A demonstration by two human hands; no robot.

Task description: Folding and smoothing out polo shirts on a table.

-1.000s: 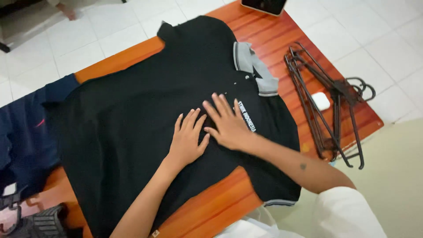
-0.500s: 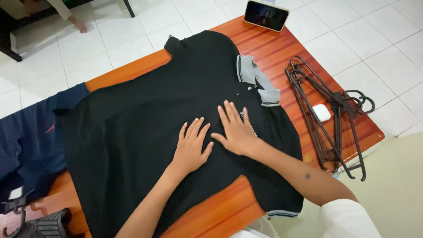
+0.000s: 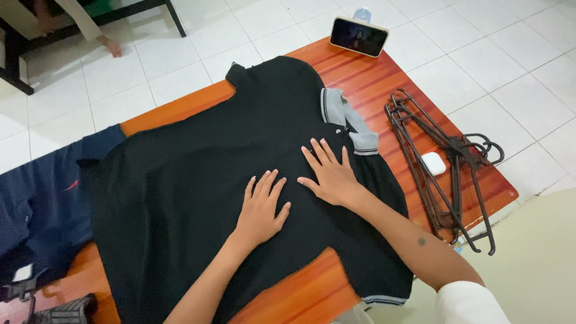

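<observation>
A black polo shirt with a grey collar lies spread flat on an orange wooden table. My left hand rests palm down on the shirt's middle, fingers spread. My right hand lies flat on the chest just below the collar, fingers spread toward the buttons. Both hands press on the cloth and hold nothing. The two hands lie close, a small gap between them.
Dark clothes hangers lie stacked at the table's right, with a small white case among them. A phone stands propped at the far edge. Dark blue clothing hangs off the left side. Another person's foot rests on the white tiles.
My right hand has slid up the chest toward the collar, covering the white print. My left hand has stayed nearly in place. The view has tilted, showing more of the far floor.
</observation>
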